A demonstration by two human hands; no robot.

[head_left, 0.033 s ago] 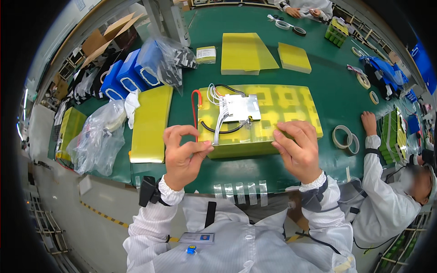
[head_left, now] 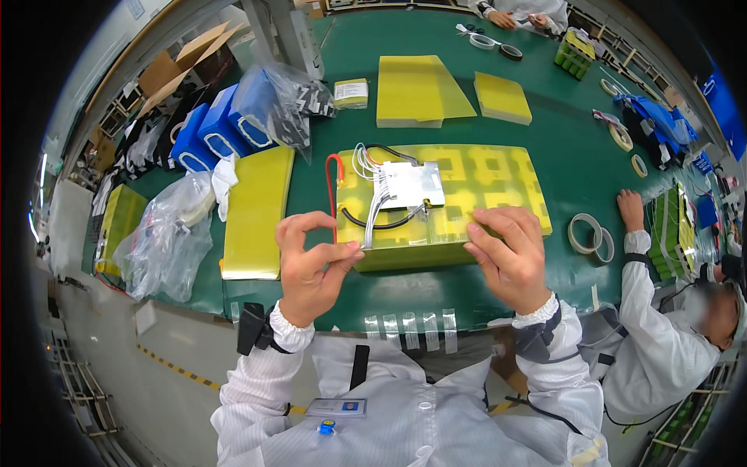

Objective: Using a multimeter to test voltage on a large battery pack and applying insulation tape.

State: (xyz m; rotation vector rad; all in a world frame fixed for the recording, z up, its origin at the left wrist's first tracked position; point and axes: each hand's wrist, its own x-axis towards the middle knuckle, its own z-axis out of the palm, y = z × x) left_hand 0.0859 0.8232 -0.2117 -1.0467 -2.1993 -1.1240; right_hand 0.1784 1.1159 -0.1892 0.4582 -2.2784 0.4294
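Directly before me on the green table lies a battery pack (head_left: 475, 261) wrapped in yellow insulating sheet (head_left: 498, 175). A silver circuit board (head_left: 415, 184) sits on its top, with white wires, black leads and a red cable (head_left: 331, 187) running from its left end. My left hand (head_left: 311, 261) pinches the sheet's front edge at the near left corner, thumb against forefinger. Farther right along this edge, my right hand (head_left: 510, 253) has thumb and fingers closed on the sheet, their tips partly hidden. Clear tape (head_left: 436, 229) shows on the top between the hands.
Clear tape strips (head_left: 412, 331) hang at the table's front edge. Tape rolls (head_left: 589, 237) lie to the right. Yellow sheets (head_left: 257, 210), a plastic bag (head_left: 171, 241) and blue packs (head_left: 226, 128) stand left. More sheets (head_left: 416, 89) lie behind. A co-worker (head_left: 669, 342) sits at right.
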